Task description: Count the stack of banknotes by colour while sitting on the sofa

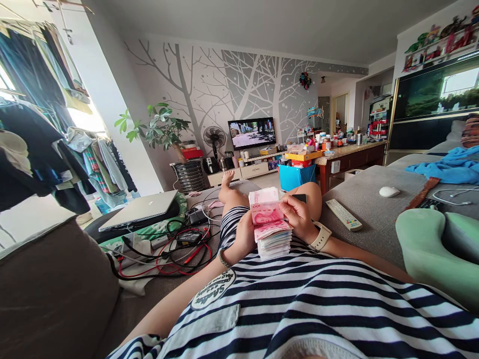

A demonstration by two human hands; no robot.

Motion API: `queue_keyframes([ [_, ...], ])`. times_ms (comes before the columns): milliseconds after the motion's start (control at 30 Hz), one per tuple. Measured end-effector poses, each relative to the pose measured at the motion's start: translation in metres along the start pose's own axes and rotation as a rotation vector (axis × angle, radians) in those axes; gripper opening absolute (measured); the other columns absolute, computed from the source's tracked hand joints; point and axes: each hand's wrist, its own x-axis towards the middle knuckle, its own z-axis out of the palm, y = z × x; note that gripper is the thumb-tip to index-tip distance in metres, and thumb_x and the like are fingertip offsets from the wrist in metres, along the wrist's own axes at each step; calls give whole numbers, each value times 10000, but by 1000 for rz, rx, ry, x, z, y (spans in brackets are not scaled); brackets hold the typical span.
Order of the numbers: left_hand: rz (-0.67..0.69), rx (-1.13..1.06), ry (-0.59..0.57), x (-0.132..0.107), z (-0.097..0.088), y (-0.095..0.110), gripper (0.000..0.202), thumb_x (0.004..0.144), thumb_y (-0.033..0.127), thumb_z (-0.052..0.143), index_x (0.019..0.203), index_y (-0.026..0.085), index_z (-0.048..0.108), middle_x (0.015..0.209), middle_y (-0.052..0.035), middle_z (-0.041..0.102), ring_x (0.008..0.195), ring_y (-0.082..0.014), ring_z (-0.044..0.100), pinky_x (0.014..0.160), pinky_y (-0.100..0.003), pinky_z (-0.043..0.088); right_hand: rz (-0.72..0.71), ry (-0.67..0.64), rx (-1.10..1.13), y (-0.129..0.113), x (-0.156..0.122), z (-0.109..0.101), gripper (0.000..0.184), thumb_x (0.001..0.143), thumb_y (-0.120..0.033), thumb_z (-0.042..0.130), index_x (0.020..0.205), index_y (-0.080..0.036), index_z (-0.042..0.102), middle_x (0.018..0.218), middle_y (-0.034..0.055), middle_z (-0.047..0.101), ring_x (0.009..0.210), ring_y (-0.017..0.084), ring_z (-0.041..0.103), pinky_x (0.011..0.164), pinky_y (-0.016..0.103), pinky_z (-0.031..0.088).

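Note:
A thick stack of banknotes (pixel 274 244) is in front of my belly, its near edges fanned out in layers. Pink 100 notes (pixel 266 214) lie on top, bent upright toward the far side. My left hand (pixel 245 233) is closed round the left side of the stack; its fingertips are hidden behind the notes. At the upper right edge, my right hand (pixel 298 215) pinches a pink note between thumb and fingers. Just beyond the right hand shows a dark flat object (pixel 300 198), partly covered.
Left of my legs lie tangled cables (pixel 183 244) and a silver laptop (pixel 140 210). To the right are a remote control (pixel 344 215), a white mouse (pixel 389 191) and a green neck pillow (pixel 422 244). A blue box (pixel 297 177) stands beyond my feet.

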Motion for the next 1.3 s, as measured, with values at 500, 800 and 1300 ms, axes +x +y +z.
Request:
queue_keyframes([
  [500, -137, -9, 83, 1, 0, -3, 180, 759, 325, 545, 697, 201, 660, 834, -77, 735, 868, -258, 632, 884, -360, 501, 32, -19, 200, 12, -1, 2, 489, 975, -602, 424, 768, -194, 596, 566, -6, 520, 473, 123, 401, 492, 276, 297],
  [800, -379, -519, 122, 0, 10, 14, 140, 716, 260, 602, 601, 179, 597, 611, 6, 592, 600, -138, 522, 619, -260, 469, 86, 137, -64, 26, 12, 1, 474, 932, -562, 541, 623, -215, 445, 545, -28, 433, 549, 135, 407, 561, 287, 321],
  [1300, -376, -453, 98, 1, 9, 10, 178, 742, 337, 586, 623, 204, 572, 616, 3, 583, 631, -163, 548, 643, -288, 490, 50, 130, -83, 22, 10, 0, 397, 952, -438, 520, 632, -218, 437, 551, -20, 447, 567, 149, 417, 575, 295, 326],
])
